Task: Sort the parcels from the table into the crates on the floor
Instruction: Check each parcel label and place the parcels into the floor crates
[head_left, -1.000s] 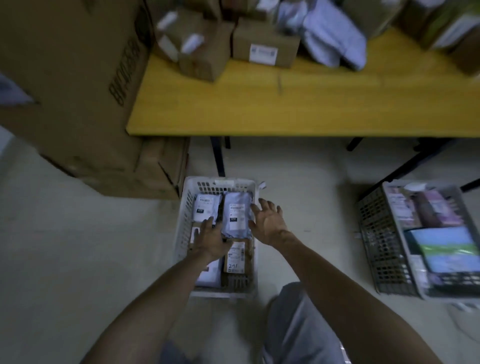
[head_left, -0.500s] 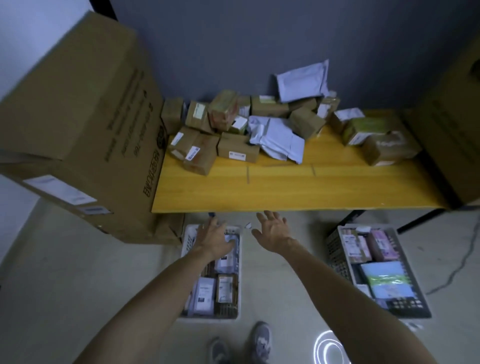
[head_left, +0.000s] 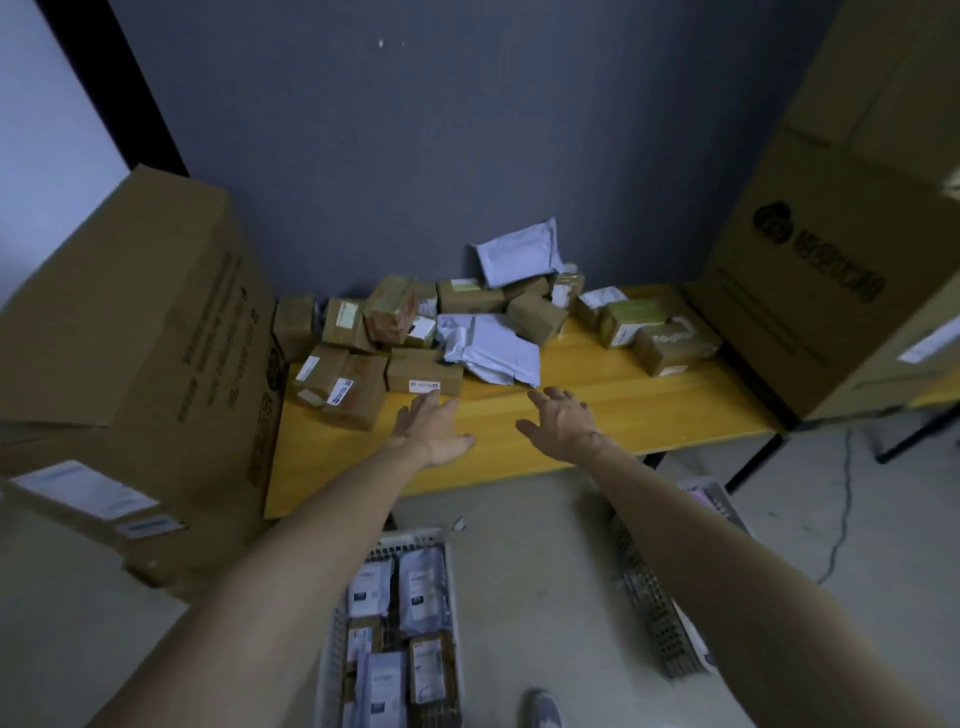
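A pile of brown cardboard parcels and white poly mailers (head_left: 493, 348) lies at the back of the yellow table (head_left: 623, 415). My left hand (head_left: 431, 426) stretches over the table with straight fingers, its tips just short of a small brown box (head_left: 423, 371) with a white label. My right hand (head_left: 563, 421) reaches beside it, fingers spread, just below the white mailers, holding nothing. On the floor below, a white crate (head_left: 447, 540) holds several parcels. A grey crate (head_left: 649, 613) to its right is mostly hidden by my right forearm.
A very large cardboard box (head_left: 135, 364) stands left of the table and another (head_left: 841, 249) rises at the right. A dark wall backs the table. A cable (head_left: 844, 519) trails on the floor at right, and my shoe (head_left: 543, 709) shows near the bottom edge.
Both hands rose from the white crate on the floor up over the table, empty. The view tilted up from the crates to the parcel pile.
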